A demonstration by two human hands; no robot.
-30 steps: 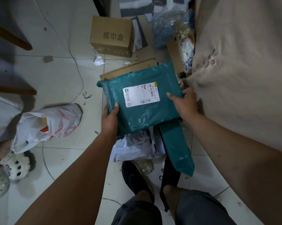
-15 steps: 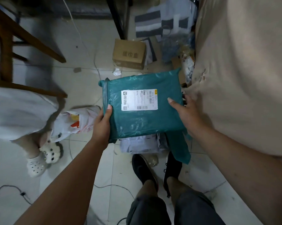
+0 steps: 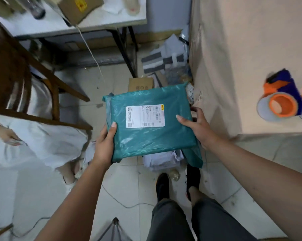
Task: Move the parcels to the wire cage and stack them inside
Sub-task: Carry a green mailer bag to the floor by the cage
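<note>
A teal plastic parcel (image 3: 152,134) with a white shipping label is held flat in front of me, well above the floor. My left hand (image 3: 105,145) grips its left edge, thumb on top. My right hand (image 3: 198,126) holds its right edge, thumb on the top face and fingers curled behind. A loose teal flap hangs from the parcel's lower right corner. On the floor under it lies a pale grey parcel (image 3: 162,160). A small cardboard box (image 3: 140,84) stands on the floor beyond. No wire cage is in view.
A beige cloth-covered table (image 3: 251,66) with a tape roll (image 3: 280,105) fills the right. A white table (image 3: 77,20) stands ahead, a wooden chair (image 3: 30,79) at left. A person in white (image 3: 33,136) stands at left. Cables and a tripod (image 3: 114,226) lie by my feet.
The parcel has been lifted from near the floor up toward my chest. My view has risen and tilted forward, bringing the white table and tape roll into sight.
</note>
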